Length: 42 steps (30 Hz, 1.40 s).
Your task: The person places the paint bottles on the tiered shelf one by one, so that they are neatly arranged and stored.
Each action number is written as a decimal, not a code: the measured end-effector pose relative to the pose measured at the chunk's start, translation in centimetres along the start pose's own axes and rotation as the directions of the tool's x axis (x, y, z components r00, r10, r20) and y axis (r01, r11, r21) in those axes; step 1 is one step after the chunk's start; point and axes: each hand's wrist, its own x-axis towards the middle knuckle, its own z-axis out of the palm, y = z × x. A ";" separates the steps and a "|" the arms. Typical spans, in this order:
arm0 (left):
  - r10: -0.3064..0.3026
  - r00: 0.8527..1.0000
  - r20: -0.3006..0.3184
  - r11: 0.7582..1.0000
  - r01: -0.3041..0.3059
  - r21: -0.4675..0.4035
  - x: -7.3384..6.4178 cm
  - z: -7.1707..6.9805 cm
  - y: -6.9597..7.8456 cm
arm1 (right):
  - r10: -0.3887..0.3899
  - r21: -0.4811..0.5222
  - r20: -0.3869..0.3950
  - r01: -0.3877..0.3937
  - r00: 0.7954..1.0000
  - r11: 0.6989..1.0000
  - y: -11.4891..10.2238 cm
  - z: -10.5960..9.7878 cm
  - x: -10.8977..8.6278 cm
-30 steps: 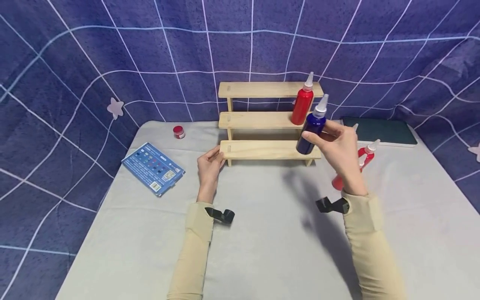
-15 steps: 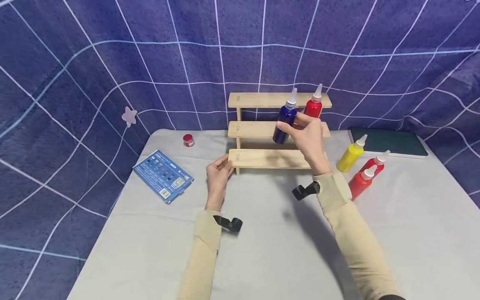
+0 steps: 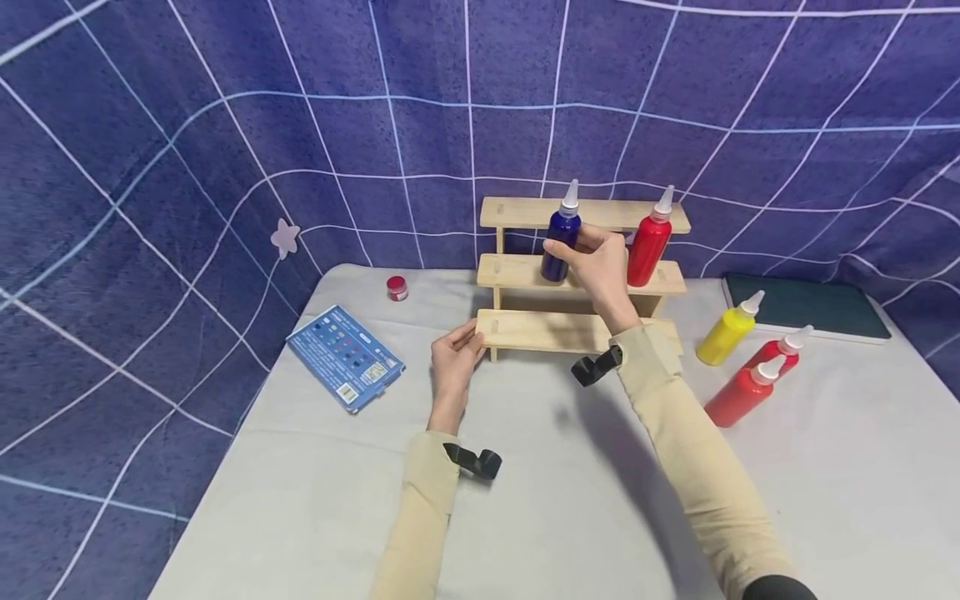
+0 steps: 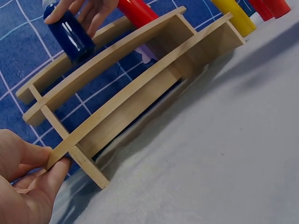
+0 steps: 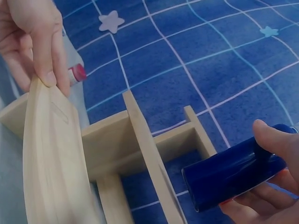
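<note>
My left hand (image 3: 455,367) pinches the left end of the lowest tier of a three-tier wooden display shelf (image 3: 540,329), thumb and fingers on either side of the board in the left wrist view. In my right hand (image 3: 602,271) is a dark blue squeeze bottle (image 3: 561,243) with a white pointed nozzle, gripped round its body. It is upright, its base close over the middle tier, left of centre. To its right, a red squeeze bottle (image 3: 648,252) stands on that same tier. The right wrist view shows the blue bottle's base (image 5: 189,189) beside the boards.
Right of the shelf stand a yellow bottle (image 3: 724,335) and two red bottles, the nearer red one (image 3: 738,398) overlapping the other (image 3: 776,354). A dark green book (image 3: 813,307) lies behind them. At left are a blue printed box (image 3: 345,358) and a small red-lidded jar (image 3: 397,288).
My right hand has carried the blue bottle left, past the red bottle, and lowered it toward the middle tier. My left hand keeps its pinch on the shelf. The head view has shifted.
</note>
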 end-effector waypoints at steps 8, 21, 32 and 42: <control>-0.009 1.000 0.007 1.000 0.009 0.007 0.0 0.1 0.1 | 0.022 -0.066 -0.010 -0.023 1.000 0.998 0.8 0.8 0.7; 0.008 1.000 0.021 1.000 -0.008 -0.006 -0.1 0.6 -0.2 | 0.048 -0.083 0.068 -0.042 0.997 0.996 1.2 0.1 0.8; 0.008 1.000 -0.010 1.000 -0.008 0.013 0.3 0.2 -0.2 | -0.048 -0.024 0.146 0.053 0.988 0.998 -0.9 -3.1 -1.6; 0.002 1.000 -0.001 1.000 -0.002 0.006 0.3 0.6 -0.3 | -0.143 0.051 0.100 0.139 0.985 0.989 -3.3 -9.2 -6.2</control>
